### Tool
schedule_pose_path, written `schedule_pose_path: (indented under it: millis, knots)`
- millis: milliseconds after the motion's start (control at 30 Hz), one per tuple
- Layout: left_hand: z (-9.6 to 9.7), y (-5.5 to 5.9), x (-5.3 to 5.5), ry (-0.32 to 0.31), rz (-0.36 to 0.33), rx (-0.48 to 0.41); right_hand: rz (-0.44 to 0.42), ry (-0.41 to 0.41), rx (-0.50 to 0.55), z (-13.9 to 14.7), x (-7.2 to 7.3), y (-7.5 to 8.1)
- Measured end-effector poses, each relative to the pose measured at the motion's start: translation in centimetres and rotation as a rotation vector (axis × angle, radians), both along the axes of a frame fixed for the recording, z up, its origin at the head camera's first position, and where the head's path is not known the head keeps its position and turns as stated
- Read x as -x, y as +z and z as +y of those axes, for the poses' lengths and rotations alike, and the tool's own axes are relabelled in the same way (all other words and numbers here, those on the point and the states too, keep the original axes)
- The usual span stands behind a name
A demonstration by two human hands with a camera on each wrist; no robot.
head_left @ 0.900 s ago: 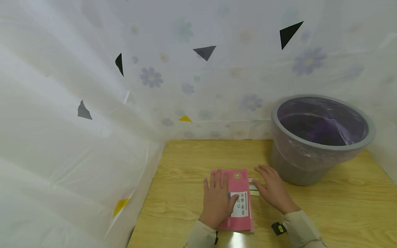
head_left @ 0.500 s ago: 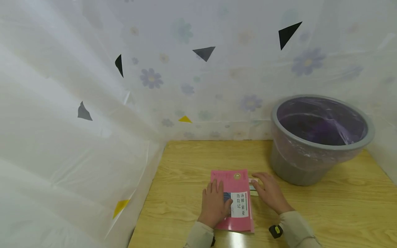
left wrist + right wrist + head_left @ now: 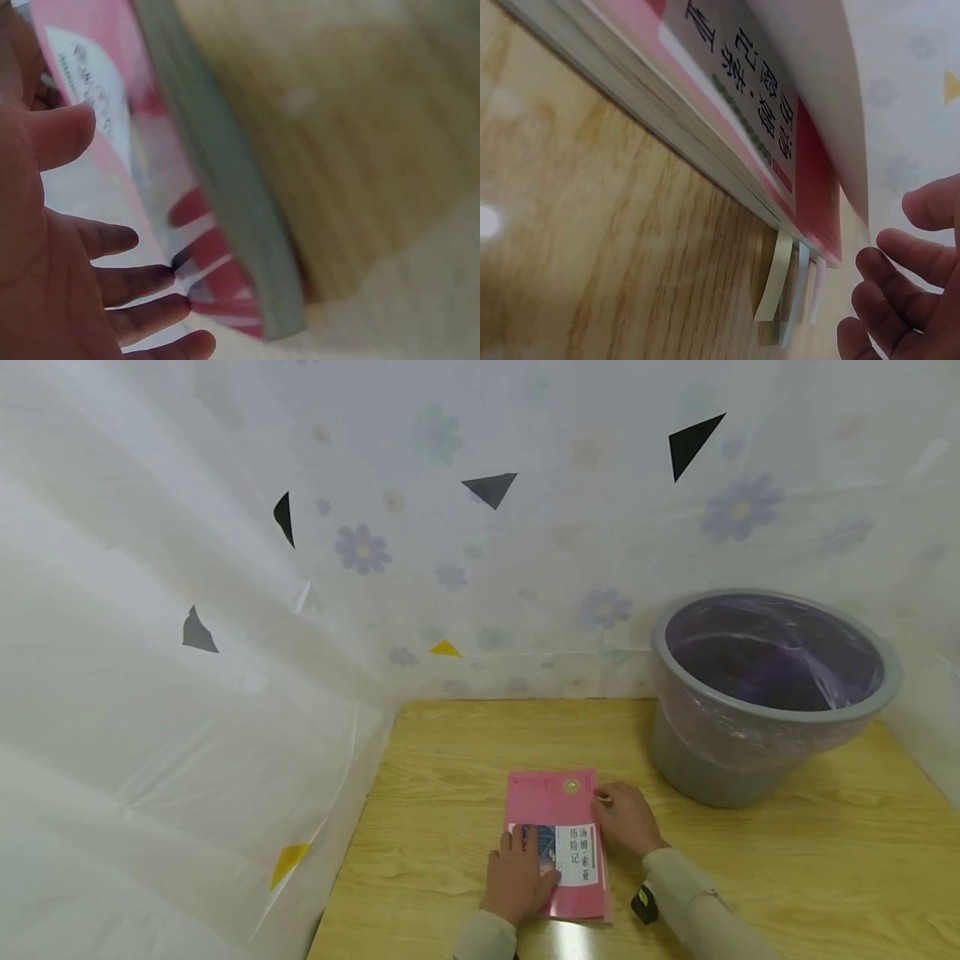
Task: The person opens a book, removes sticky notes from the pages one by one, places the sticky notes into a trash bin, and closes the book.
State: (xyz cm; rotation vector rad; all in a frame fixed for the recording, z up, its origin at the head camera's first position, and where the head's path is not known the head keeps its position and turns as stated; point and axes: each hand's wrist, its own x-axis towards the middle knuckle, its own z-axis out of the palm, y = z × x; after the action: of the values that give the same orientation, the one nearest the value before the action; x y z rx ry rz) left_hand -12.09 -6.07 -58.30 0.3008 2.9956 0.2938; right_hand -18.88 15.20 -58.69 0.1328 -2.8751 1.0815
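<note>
A pink book with a white title panel and a picture lies on the wooden table. My left hand rests on its lower left part, fingers spread; in the left wrist view, the fingertips meet the glossy cover near the spine. At the upper right edge of the book is my right hand. In the right wrist view, its fingers are loosely bent, beside a yellow page tab, a blue tab and a pale pink tab sticking out of the pages. The right hand hides these tabs in the head view.
A grey bin with a clear purple-tinted liner stands at the back right of the table. Flower-patterned plastic sheeting hangs behind, and more sheeting runs along the left side.
My left hand has slid down the cover toward the near edge, showing more of the picture. My right hand has moved left to the book's edge, over the tabs. The book has stayed put.
</note>
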Motion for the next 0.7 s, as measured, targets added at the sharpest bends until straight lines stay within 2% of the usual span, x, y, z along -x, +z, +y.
schedule_pose_path:
  millis: [167,400,533,700]
  knots:
    - [0.3,-0.7,-0.4,0.002,0.013,0.0,-0.062,-0.029,-0.015,-0.2,1.2,-0.4]
    - [1.3,-2.1,-0.5,0.029,0.015,0.088,-0.185,-0.078,0.006,-0.2,1.9,-0.8]
    - [1.7,-2.1,-0.7,0.038,0.034,0.069,-0.223,-0.086,0.018,0.0,2.1,-1.1]
    - [2.3,-1.8,-1.2,0.02,0.014,0.085,-0.253,-0.102,0.015,0.3,2.0,-1.2]
